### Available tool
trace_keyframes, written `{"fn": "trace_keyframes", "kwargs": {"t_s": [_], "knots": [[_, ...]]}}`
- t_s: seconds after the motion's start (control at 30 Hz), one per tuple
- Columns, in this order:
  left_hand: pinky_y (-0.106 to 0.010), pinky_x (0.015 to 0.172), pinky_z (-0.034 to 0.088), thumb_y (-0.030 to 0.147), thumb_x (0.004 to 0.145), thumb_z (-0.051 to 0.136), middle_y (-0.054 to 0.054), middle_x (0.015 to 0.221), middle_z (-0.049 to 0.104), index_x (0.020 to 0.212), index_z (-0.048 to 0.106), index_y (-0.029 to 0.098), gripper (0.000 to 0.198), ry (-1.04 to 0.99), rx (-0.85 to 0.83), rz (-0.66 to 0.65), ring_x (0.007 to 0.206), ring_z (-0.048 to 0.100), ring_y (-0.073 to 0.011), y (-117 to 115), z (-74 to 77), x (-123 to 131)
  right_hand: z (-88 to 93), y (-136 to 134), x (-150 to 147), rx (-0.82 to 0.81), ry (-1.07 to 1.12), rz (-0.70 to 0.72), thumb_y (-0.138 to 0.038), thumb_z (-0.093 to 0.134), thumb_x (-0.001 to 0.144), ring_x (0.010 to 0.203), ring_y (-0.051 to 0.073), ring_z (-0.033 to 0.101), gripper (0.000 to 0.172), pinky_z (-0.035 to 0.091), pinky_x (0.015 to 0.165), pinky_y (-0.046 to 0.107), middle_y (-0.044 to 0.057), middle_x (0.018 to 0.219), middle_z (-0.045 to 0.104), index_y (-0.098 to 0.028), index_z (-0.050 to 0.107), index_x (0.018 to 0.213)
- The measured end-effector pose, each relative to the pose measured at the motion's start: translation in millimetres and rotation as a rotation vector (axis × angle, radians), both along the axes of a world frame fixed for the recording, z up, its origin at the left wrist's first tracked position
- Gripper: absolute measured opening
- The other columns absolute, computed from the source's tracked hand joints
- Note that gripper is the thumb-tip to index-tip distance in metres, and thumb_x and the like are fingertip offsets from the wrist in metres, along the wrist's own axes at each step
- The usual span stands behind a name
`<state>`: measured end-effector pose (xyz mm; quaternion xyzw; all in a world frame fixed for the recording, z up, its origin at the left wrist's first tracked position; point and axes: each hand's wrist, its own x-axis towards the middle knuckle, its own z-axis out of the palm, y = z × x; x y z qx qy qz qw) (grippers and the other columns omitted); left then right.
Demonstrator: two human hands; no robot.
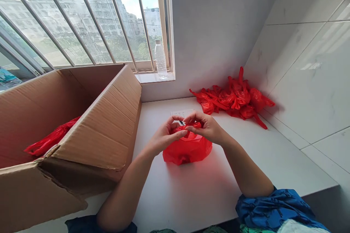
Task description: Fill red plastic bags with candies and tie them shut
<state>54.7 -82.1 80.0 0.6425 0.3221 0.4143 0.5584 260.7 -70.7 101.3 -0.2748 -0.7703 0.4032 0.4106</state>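
Observation:
A red plastic bag (187,151) rests on the white countertop (191,193) in front of me, its body rounded out. At its gathered top, my left hand (168,134) pinches the plastic between thumb and fingers. My right hand (205,127) grips the same gathered part from the other side, with its fingertips close to those of my left hand. Some of the plastic between the hands is hidden by the fingers. What the bag contains cannot be made out.
An open cardboard box (101,127) with red plastic (51,138) inside stands at the left. Several knotted red bags (237,98) lie by the back right corner. A clear bottle (160,60) stands on the sill of the barred window.

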Motion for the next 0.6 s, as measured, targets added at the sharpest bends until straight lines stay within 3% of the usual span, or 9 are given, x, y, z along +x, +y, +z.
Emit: {"fn": "trace_keyframes", "kwargs": {"t_s": [0.17, 0.27, 0.37, 0.47, 0.6], "knots": [[-0.024, 0.061, 0.044, 0.043, 0.088, 0.065, 0.001, 0.069, 0.062, 0.107, 0.062, 0.021, 0.029, 0.149, 0.137, 0.174, 0.064, 0.058, -0.0133, -5, -0.4, 3, -0.5, -9, -5, 0.158, -0.013, -0.123, -0.034, 0.070, 0.086, 0.082, 0.016, 0.060, 0.017, 0.054, 0.070, 0.030, 0.002, 0.096, 0.059, -0.024, 0.060, 0.095], [-0.026, 0.071, 0.049, 0.040, 0.088, 0.065, -0.005, 0.091, 0.072, 0.106, 0.065, 0.020, 0.027, 0.043, 0.126, 0.187, 0.083, 0.066, -0.0185, -7, 2.6, 3, 2.8, -13, -3, 0.315, -0.084, -0.158, -0.031, 0.067, 0.089, 0.085, 0.017, 0.060, 0.009, 0.053, 0.074, 0.031, 0.003, 0.096, 0.060, -0.024, 0.062, 0.088], [-0.028, 0.080, 0.051, 0.040, 0.088, 0.067, -0.008, 0.109, 0.071, 0.110, 0.068, 0.020, 0.030, -0.106, 0.015, 0.130, 0.099, 0.066, -0.0216, -8, 5.2, 0, 6.7, -16, 1, 0.429, -0.158, -0.203, -0.029, 0.066, 0.090, 0.094, 0.020, 0.062, 0.006, 0.052, 0.081, 0.035, 0.004, 0.098, 0.063, -0.025, 0.065, 0.086], [-0.028, 0.079, 0.051, 0.042, 0.088, 0.066, -0.008, 0.105, 0.072, 0.107, 0.071, 0.020, 0.030, -0.237, -0.108, 0.124, 0.096, 0.067, -0.0213, -5, 1.8, -1, 10.0, -21, 3, 0.534, -0.251, -0.234, -0.028, 0.067, 0.090, 0.099, 0.022, 0.063, 0.006, 0.050, 0.086, 0.039, 0.004, 0.101, 0.066, -0.026, 0.066, 0.084], [-0.028, 0.074, 0.052, 0.036, 0.077, 0.078, -0.006, 0.094, 0.073, 0.102, 0.073, 0.018, 0.031, -0.333, -0.158, 0.215, 0.081, 0.067, -0.0173, 9, -11.7, -4, 7.4, -34, 6, 0.640, -0.363, -0.188, -0.023, 0.065, 0.091, 0.107, 0.025, 0.061, 0.008, 0.046, 0.093, 0.045, 0.002, 0.097, 0.071, -0.027, 0.067, 0.083]]}}
